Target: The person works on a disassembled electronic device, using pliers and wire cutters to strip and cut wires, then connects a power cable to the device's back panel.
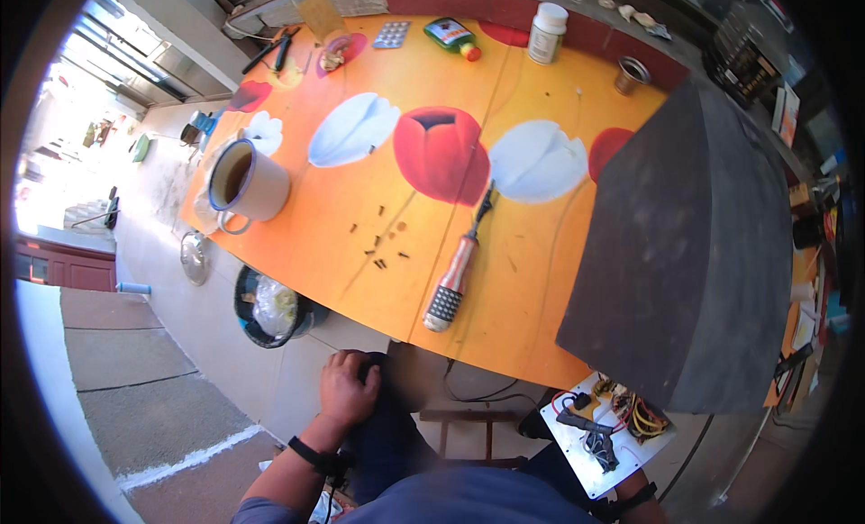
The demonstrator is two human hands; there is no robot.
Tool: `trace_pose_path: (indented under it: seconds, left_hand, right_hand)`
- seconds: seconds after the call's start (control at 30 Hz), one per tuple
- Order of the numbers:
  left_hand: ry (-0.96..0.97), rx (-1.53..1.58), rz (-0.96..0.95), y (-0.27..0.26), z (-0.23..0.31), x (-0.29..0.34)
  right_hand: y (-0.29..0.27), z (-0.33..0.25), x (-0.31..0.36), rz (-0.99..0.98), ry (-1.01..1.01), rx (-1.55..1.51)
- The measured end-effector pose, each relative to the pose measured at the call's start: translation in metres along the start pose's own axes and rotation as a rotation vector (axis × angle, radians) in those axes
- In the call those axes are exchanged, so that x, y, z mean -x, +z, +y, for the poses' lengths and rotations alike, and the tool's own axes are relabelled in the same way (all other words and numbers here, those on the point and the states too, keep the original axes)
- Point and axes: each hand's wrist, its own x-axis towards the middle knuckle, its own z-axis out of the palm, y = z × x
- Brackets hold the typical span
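Our left hand (349,391) rests on the knee (385,386), fingers loose; we cannot tell our hidden right hand's grip; the white panel (631,454) sits near right. Loose screws (380,264) suggest unscrewing is done; wiring (645,421) seems left.

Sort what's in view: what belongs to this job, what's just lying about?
Likely the job: wired white panel, screwdriver, small dark screws, perhaps the large dark box.
Apparently just lying about: mug, blister pack, green bottle, white bottle.
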Motion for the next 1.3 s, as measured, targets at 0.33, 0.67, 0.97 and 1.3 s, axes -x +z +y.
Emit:
trace_pose_path:
  seconds: [0.33, 0.67, 0.97, 1.3]
  left_hand:
    - [-0.215, -0.02, -0.262, -0.046, 0.012, 0.025]
    - [-0.42, -0.187, 0.259, -0.27, -0.061, -0.05]
    - [-0.135, 0.044, 0.18, -0.31, -0.068, -0.44]
    - [-0.137, -0.203, -0.005, -0.262, -0.043, -0.597]
  right_hand:
    - [-0.035, -0.027, -0.01, -0.291, 0.038, -0.036]
    - [-0.124, 0.008, 0.062, -0.847, 0.757, -0.05]
    - [-0.181, -0.104, 0.065, -1.201, 0.651, -0.132]
    - [-0.142, -0.211, 0.04, -1.074, 1.055, -0.209]
